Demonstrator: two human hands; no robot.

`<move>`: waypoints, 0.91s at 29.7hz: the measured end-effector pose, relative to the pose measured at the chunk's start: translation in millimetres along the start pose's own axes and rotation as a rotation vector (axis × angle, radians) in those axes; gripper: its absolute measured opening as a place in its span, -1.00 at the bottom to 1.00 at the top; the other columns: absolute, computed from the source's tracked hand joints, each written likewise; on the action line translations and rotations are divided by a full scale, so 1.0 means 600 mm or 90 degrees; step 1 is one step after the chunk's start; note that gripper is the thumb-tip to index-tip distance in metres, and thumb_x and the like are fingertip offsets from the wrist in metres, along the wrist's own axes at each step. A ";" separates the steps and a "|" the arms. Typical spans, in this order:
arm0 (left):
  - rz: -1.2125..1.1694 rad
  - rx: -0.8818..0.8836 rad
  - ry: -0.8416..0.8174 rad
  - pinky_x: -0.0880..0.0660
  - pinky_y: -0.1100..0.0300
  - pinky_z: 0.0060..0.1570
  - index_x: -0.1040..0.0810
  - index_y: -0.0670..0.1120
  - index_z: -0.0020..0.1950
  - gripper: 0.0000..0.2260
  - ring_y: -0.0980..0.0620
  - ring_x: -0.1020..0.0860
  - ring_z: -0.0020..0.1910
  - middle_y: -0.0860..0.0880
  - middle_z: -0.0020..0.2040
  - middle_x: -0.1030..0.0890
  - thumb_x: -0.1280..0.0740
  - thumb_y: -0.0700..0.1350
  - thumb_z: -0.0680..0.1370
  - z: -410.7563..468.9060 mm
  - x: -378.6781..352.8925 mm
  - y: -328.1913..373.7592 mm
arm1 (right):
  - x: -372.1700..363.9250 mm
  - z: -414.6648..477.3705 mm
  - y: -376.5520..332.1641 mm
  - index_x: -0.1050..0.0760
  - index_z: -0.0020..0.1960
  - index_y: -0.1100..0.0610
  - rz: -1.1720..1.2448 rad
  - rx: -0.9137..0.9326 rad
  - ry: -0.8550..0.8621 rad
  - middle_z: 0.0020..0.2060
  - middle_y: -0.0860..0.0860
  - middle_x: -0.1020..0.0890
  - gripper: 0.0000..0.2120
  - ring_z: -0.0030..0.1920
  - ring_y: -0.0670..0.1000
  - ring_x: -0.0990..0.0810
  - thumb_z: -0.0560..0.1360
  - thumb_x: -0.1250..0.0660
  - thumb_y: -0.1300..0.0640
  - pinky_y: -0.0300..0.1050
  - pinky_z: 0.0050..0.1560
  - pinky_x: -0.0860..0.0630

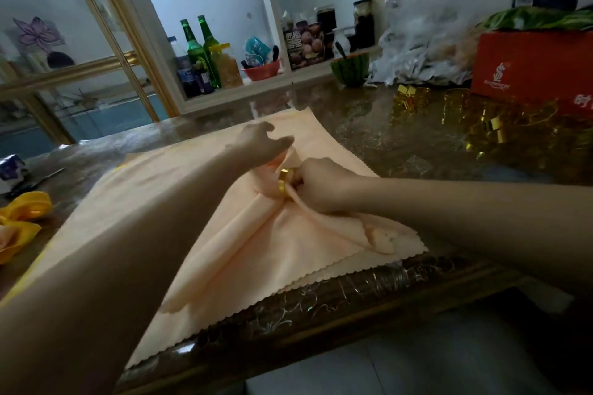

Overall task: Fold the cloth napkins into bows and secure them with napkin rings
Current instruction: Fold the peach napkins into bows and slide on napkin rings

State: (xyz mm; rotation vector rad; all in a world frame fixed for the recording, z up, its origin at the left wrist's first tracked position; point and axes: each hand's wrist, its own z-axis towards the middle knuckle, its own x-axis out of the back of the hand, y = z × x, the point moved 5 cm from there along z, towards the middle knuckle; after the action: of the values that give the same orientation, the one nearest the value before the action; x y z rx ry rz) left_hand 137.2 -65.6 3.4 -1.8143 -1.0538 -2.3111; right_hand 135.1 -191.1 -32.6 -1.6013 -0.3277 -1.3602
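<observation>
A peach cloth napkin [256, 244] is gathered into pleats on top of a flat stack of peach napkins [324, 131] on the table. A gold napkin ring [284, 182] sits around the gathered middle. My right hand [324, 184] grips the ring and the cloth just beside it. My left hand [261, 144] pinches the end of the napkin that comes out beyond the ring. A folded yellow napkin [22, 218] lies at the left edge.
Several loose gold napkin rings [414, 96] lie at the far right of the table, near a red box [529, 64]. A watermelon-patterned bowl [350, 70], plastic bags and a shelf with green bottles [195, 48] stand behind. The table's front edge [321, 324] is close.
</observation>
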 end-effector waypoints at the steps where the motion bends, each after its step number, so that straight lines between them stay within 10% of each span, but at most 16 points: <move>1: 0.010 0.025 -0.031 -0.31 0.00 0.33 -0.29 -0.09 0.44 -0.42 -0.11 -0.35 0.35 -0.11 0.42 -0.33 -0.30 0.16 0.51 0.005 -0.027 -0.008 | -0.001 -0.002 -0.004 -0.50 0.19 0.09 -0.019 -0.003 0.003 0.02 0.09 -0.52 -0.71 -0.03 0.11 -0.49 0.58 -0.11 0.05 -0.09 -0.09 -0.37; 6: 0.122 0.053 -0.016 -0.36 -0.05 0.26 -0.42 -0.05 0.28 -0.55 -0.12 -0.43 0.21 -0.11 0.25 -0.48 -0.35 0.13 0.48 0.029 -0.050 -0.007 | -0.004 -0.005 -0.007 -0.45 0.28 0.05 -0.064 -0.006 0.015 0.09 0.08 -0.50 -0.67 -0.12 0.08 -0.40 0.62 -0.04 0.01 -0.07 -0.14 -0.30; 12: 0.080 -0.032 -0.027 -0.43 0.25 -0.26 -0.58 -0.14 -0.02 -0.81 0.03 -0.50 -0.15 -0.05 -0.14 -0.57 -0.30 -0.03 0.55 0.006 -0.030 0.007 | 0.011 -0.005 0.020 -0.45 0.19 0.13 0.006 -0.023 0.062 0.05 0.14 -0.56 -0.72 0.02 0.19 -0.52 0.60 -0.09 0.03 -0.08 -0.12 -0.36; 17: 0.088 -0.135 0.030 -0.47 0.14 -0.05 -0.55 -0.05 -0.11 -0.90 0.04 -0.51 -0.10 0.00 -0.11 -0.57 -0.39 -0.05 0.49 -0.047 0.001 0.023 | 0.043 -0.006 0.051 -0.49 -0.16 0.13 0.119 -0.056 0.159 -0.15 0.13 -0.59 -0.72 -0.18 0.11 -0.51 0.61 -0.12 0.05 -0.13 -0.29 -0.30; 27: 0.132 -0.281 0.044 -0.44 0.21 0.02 -0.60 -0.10 -0.04 -0.89 0.07 -0.49 -0.07 0.08 -0.12 -0.47 -0.41 -0.14 0.46 -0.127 -0.003 0.037 | 0.046 -0.029 0.029 -0.45 -0.31 0.13 0.212 0.057 -0.019 -0.51 0.01 -0.44 -0.72 -0.69 -0.16 -0.34 0.58 -0.24 0.12 -0.31 -0.61 -0.28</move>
State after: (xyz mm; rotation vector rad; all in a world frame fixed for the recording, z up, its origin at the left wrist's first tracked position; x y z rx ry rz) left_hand 82.1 -122.6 5.3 -1.8412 -0.3392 -2.5967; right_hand 146.5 -223.3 -19.1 -1.5250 -0.1301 -1.0539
